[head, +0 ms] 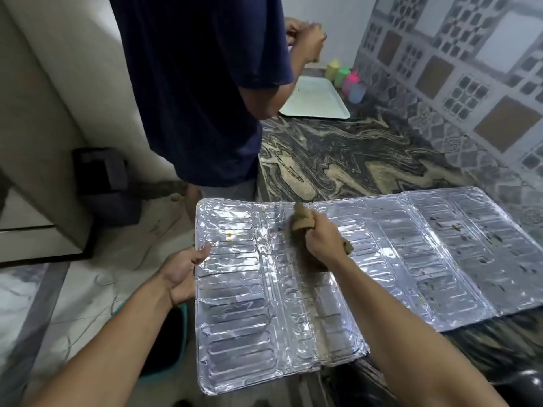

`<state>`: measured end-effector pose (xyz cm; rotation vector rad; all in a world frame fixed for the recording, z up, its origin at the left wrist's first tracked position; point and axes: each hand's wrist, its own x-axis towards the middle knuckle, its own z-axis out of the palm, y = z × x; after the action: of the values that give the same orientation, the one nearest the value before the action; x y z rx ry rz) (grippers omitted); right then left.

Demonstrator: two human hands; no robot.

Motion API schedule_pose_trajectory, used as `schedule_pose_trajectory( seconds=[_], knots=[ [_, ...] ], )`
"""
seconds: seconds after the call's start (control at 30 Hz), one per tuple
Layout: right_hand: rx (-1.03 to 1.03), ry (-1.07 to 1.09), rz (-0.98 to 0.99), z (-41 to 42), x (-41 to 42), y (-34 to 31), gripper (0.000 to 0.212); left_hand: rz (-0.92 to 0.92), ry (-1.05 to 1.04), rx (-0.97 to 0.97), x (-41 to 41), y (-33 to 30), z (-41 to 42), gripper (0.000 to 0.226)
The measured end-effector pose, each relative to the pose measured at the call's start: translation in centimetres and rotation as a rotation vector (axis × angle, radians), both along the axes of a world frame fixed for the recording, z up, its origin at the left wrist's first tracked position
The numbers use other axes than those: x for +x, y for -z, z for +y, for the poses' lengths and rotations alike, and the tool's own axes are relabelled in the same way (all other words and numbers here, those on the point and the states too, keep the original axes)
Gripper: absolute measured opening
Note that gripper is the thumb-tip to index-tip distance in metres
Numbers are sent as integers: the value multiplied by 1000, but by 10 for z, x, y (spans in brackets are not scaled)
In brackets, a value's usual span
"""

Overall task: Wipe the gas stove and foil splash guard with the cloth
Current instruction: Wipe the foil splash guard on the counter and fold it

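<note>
This is a home kitchen. A marbled stone desk (pixel 352 154) fills the middle and right of the frame, backed by a patterned tiled wall (pixel 458 69) at the upper right. Near the top centre lie a pale tray (pixel 316 98) and coloured plastic cups (pixel 348 79), and a second person (pixel 199 83) stands at the desk.

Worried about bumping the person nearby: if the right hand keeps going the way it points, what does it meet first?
Probably the foil splash guard's far edge, then bare marbled countertop. The right hand grips the cloth; the bystander stands further left.
</note>
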<state>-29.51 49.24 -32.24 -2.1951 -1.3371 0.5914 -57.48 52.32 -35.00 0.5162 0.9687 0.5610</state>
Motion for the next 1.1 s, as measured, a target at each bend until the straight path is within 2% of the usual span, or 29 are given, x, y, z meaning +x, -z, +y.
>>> schedule_pose_trajectory(
  seconds=[0.03,0.1,0.17,0.23,0.33,0.43,0.5,0.57,0.63,0.73,0.93,1.1],
  knots=[
    [17,71,-7,5,7,-1,36,-6,7,4,0,-1,0,46],
    [-3,155,-33,12,14,-4,38,6,19,14,1,-3,0,54],
    [-12,120,-34,19,6,-6,42,30,-6,30,-1,-6,2,67],
    [4,19,-36,21,-12,-4,43,30,-29,50,-1,-10,4,71],
    [-41,-153,-90,21,-39,5,53,21,-49,38,8,-19,2,54],
    [-14,-363,-243,17,-54,13,63,24,-40,68,11,-20,3,34],
    [28,-416,-356,17,-46,18,63,22,-40,72,11,-21,3,25],
    [16,-399,-456,20,-26,21,53,14,-48,66,10,-23,1,22],
    [-29,-327,-496,25,-2,20,48,-1,-60,50,8,-18,3,28],
    [-82,-207,-445,34,22,16,51,-10,-108,22,5,-12,5,41],
    [-137,-63,-289,43,33,22,59,39,-153,43,-1,10,14,37],
    [-109,4,-254,47,37,14,50,-8,-126,54,-13,65,37,77]
  ],
)
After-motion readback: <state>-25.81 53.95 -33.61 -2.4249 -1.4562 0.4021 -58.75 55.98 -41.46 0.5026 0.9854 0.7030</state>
